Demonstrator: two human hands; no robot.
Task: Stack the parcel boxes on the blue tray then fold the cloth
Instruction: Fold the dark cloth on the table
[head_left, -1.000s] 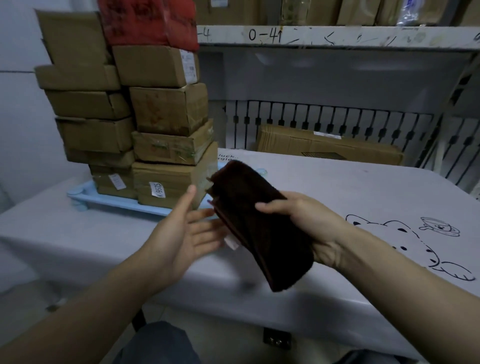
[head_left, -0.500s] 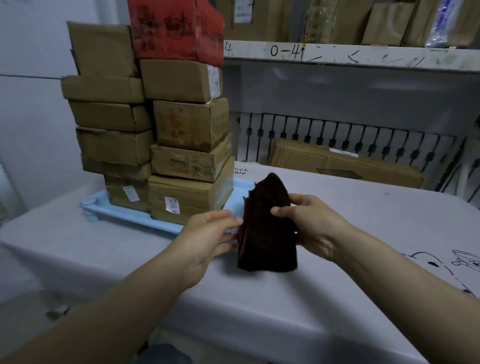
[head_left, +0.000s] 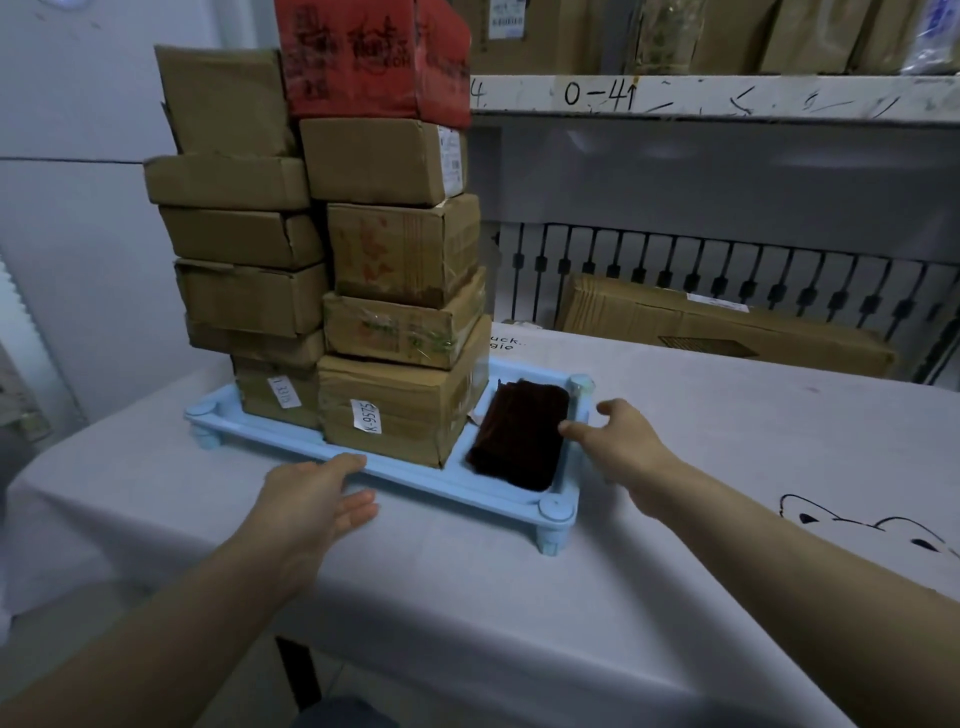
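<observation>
Several brown parcel boxes (head_left: 395, 410) stand in two tall stacks on the blue tray (head_left: 415, 475), and a red box (head_left: 363, 57) tops the right stack. A folded dark brown cloth (head_left: 519, 434) lies flat on the tray's right end, beside the bottom box. My left hand (head_left: 317, 499) rests open at the tray's front rim, holding nothing. My right hand (head_left: 618, 447) hovers open just right of the cloth, fingertips by the tray's right rim, not gripping the cloth.
The tray stands on a table under a grey cloth (head_left: 519, 597) with a cartoon bear print (head_left: 872, 530) at the right. A flat cardboard box (head_left: 717, 322) lies behind the table. A shelf (head_left: 727, 96) with more boxes runs overhead.
The folded cloth has gone from my right hand in the air down onto the tray's right end. Both hands have let go and now sit open by the tray.
</observation>
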